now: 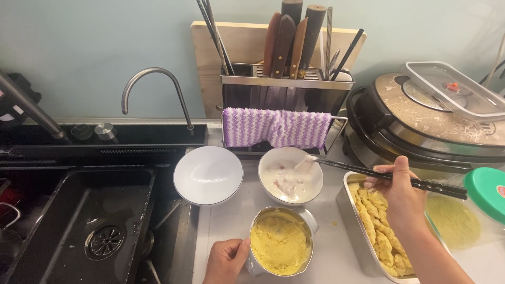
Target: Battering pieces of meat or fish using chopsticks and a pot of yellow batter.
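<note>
L hand (225,259) gripped the rim of a metal pot (281,246) of yellow crumb mix at the counter (331,247) front; R hand (401,193) was clenched on black chopsticks (368,174), tips pinching a pale piece over the white bowl of batter (290,175). R hand hovered above a steel tray (351,221) w/ coated yellow strips, just right of the pot. An empty white bowl (208,174) sat left of the batter bowl, beside the black sink (79,221), w/ a purple cloth (276,128) hung on the knife rack (286,87) behind.
</note>
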